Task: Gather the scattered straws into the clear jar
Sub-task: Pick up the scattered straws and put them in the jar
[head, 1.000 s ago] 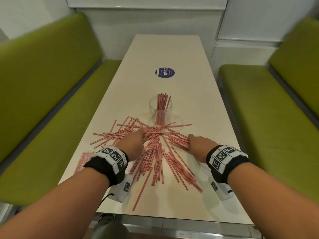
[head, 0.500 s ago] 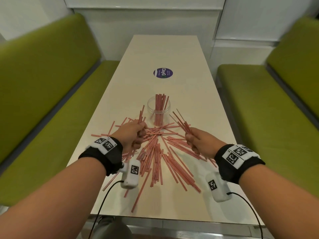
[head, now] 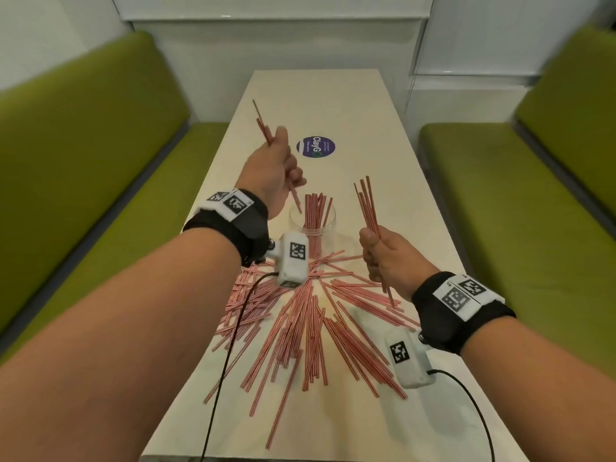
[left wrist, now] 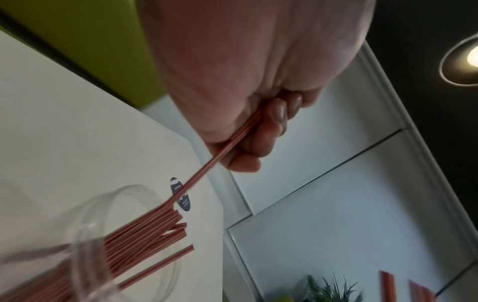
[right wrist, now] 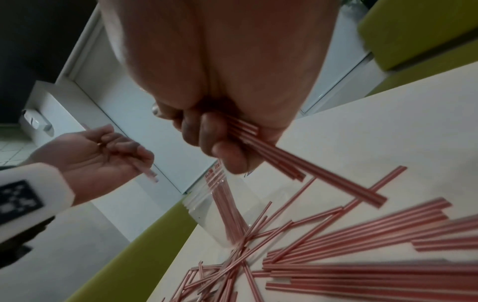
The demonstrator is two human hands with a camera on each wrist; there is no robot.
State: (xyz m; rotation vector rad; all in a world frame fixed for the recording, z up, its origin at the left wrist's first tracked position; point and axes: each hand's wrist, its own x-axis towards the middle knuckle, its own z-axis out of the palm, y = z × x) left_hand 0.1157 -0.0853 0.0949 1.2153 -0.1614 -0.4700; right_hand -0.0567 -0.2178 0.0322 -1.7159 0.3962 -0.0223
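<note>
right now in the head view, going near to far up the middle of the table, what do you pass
scattered straws → clear jar with straws standing in it → round purple sticker → bare far end of the table

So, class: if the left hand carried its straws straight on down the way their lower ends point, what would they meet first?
Probably the jar: the left hand holds its straws tipped toward the open mouth, though depth is unclear.

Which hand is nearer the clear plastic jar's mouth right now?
Left. The left hand holds a few red straws tipped at the clear plastic jar rim; the right hand grips a red straw bundle off to the jar's right.
</note>
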